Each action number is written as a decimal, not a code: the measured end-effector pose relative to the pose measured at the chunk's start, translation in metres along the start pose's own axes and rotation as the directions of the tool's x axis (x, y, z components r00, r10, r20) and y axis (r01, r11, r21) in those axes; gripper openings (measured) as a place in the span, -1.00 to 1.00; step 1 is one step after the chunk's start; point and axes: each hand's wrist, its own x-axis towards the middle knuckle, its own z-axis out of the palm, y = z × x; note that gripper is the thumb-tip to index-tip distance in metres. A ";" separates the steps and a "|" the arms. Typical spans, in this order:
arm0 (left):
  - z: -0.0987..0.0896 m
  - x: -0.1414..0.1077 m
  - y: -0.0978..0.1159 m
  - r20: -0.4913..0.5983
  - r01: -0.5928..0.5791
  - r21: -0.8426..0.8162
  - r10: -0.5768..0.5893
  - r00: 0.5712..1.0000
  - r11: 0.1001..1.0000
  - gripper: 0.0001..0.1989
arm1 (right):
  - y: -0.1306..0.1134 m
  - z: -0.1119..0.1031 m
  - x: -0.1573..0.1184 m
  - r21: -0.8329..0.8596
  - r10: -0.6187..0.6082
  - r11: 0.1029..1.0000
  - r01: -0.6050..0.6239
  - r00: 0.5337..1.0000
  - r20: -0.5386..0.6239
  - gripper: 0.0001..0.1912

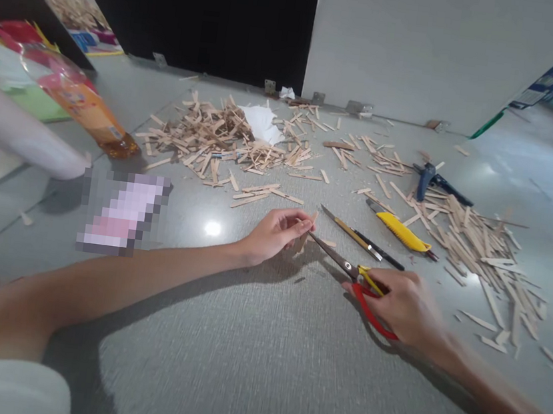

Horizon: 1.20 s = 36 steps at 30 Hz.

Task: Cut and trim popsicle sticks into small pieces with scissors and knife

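Observation:
Near the middle of the head view, my left hand [279, 234] pinches a small wooden stick [304, 242] between thumb and fingers. My right hand [403, 306] is wrapped around the red and yellow handles of a pair of scissors [338, 258]. Their dark blades point left and reach the stick at my left fingertips; whether they touch it I cannot tell. Just beyond the blades lie a slim craft knife [361, 237] and a yellow utility knife [399, 230].
A heap of wooden sticks [209, 135] with a crumpled white tissue [262, 125] lies behind my left hand. More sticks [484, 242] and a dark tool [425, 181] are at right. An orange bottle [84, 106] leans at left. A black and white panel [397, 47] stands behind.

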 end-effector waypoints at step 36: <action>0.008 -0.012 -0.001 0.024 0.002 0.013 -0.002 1.000 1.000 -0.55 | -0.001 -0.002 0.005 -0.041 0.020 0.999 -0.022 0.998 -0.058 -0.27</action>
